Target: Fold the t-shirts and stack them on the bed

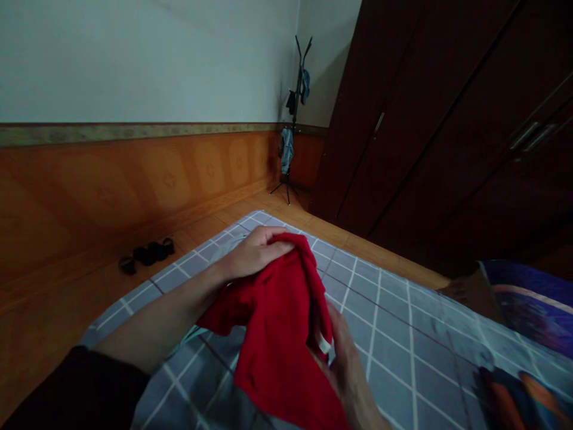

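Note:
A red cloth garment (282, 334) hangs bunched between my two hands over a bed with a grey checked sheet (394, 322). My left hand (257, 254) grips its upper edge, thumb on top of the fabric. Lower down on the right side, my right hand (342, 355) holds the garment's edge, its fingers partly hidden behind and inside the cloth. A small white tag (323, 343) shows at the opening beside my right hand. Some pale cloth (226, 248) lies on the sheet behind my left wrist.
Dark folded items with orange parts (523, 394) lie at the bed's lower right. Beyond is a box with a purple cover (528, 304). A coat rack (295, 113) stands in the corner beside a dark wardrobe (430, 119). Black shoes (152, 252) rest on the floor at left.

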Tool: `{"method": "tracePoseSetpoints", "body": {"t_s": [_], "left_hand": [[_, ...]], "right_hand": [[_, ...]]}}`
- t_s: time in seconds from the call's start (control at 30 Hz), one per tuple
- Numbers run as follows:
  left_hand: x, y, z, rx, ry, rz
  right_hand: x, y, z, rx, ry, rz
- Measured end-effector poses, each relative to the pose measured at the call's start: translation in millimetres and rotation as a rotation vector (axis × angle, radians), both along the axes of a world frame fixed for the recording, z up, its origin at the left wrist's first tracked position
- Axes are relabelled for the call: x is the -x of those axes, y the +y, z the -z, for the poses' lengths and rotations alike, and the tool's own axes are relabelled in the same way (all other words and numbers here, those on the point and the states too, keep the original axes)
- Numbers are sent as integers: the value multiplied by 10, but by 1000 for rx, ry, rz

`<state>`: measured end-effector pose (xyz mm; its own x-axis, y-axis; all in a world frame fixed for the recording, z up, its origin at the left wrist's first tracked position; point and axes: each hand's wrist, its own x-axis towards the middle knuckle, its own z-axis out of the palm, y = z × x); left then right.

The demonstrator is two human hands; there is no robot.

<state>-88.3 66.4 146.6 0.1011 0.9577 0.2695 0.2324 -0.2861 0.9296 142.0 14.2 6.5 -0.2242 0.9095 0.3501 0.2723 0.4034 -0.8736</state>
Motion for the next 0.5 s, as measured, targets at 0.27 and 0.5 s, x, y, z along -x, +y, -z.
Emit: {"method": "tracePoseSetpoints", "body": {"t_s": [0.27,0.5], "left_hand": [[-293,-86,708,-131,613,139],[-585,-539,1330,-96,775,447]], "right_hand": [[-437,295,337,690,550,294],[-520,282,277,817,774,210]]}}
